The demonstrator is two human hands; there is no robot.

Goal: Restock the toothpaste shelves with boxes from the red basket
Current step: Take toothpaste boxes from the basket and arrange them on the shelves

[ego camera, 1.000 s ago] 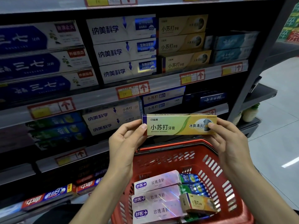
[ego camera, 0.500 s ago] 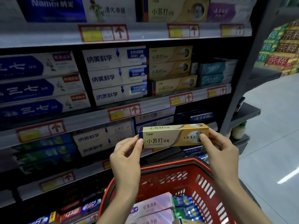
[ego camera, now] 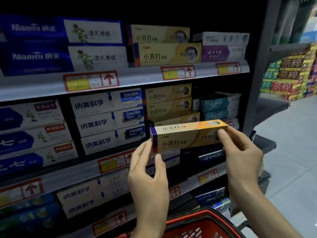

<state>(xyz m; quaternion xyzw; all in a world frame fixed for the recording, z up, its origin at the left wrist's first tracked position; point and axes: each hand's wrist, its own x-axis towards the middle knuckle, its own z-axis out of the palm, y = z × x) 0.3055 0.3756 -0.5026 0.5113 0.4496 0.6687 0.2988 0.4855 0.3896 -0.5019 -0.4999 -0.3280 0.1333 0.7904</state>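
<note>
A yellow toothpaste box with a purple end is held level between both hands in front of the middle shelf. My left hand pinches its left end between thumb and fingers. My right hand grips its right end. Just behind the box stands a stack of matching yellow boxes on the middle shelf. The red basket shows only its rim and handle at the bottom edge; its contents are out of view.
White boxes with blue marks stand left of the yellow stack and teal boxes right of it. More yellow boxes sit on the upper shelf. A dark upright post ends the shelving; tiled floor lies to the right.
Both hands have lifted the yellow box up from above the basket to the level of the middle shelf's yellow stack. The view has tilted upward, so the basket has dropped to the bottom edge.
</note>
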